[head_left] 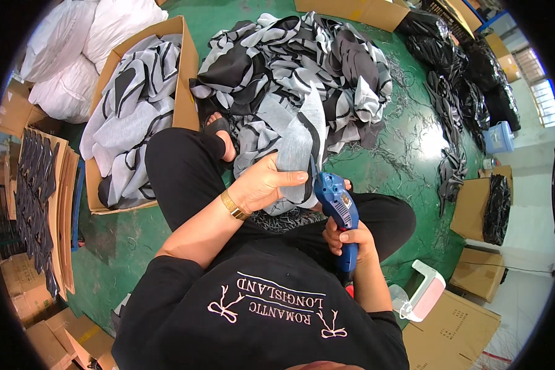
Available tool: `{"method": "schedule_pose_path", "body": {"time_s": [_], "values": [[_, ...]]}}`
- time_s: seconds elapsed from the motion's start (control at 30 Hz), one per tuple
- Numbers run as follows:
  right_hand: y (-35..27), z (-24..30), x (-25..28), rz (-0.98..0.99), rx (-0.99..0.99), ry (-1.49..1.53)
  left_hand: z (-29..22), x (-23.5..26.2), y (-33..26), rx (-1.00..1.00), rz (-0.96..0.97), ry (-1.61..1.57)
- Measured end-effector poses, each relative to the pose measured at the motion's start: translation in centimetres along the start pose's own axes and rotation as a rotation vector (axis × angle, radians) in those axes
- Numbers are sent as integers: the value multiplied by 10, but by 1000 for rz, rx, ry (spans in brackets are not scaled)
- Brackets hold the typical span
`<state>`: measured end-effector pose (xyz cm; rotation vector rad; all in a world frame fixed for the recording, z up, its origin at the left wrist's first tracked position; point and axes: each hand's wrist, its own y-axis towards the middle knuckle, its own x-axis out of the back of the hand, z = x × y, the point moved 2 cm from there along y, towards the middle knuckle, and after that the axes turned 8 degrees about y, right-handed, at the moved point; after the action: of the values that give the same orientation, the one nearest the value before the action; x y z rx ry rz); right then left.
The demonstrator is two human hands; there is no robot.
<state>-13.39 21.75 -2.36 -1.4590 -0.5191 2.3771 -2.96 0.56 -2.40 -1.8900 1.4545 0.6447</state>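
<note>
My left hand [260,185] is closed on a light grey fabric piece [303,132] with a black band along its edge, thumb on top and the other fingers beneath. The cloth stretches away from me toward a big heap of grey and black fabric [290,61] on the floor. In my right hand [351,239] are blue electric scissors [337,198], gripped round the handle. Their narrow head is right at the black-banded right edge of the held piece. Whether the blade touches the cloth I cannot tell.
To the left stands an open cardboard box [188,80] full of similar fabric. Thin dark offcuts [404,123] litter the green floor beyond the heap and lie between my legs. Black plastic bags [428,46] line the far right; a pink-and-white appliance [422,290] sits at lower right.
</note>
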Motion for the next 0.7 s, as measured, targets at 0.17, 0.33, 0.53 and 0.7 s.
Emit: {"method": "schedule_pose_path", "body": {"time_s": [0.17, 0.33, 0.53, 0.7], "values": [[7, -1, 3, 39, 13, 89, 4, 0, -1, -9, 16, 5], [18, 13, 4, -5, 106, 102, 4, -4, -1, -15, -1, 17], [-1, 41, -5, -195, 304, -330, -2, 1, 2, -108, -90, -28], [-21, 36, -18, -301, 220, -594, 0, 8, 6, -243, -317, 147]]}}
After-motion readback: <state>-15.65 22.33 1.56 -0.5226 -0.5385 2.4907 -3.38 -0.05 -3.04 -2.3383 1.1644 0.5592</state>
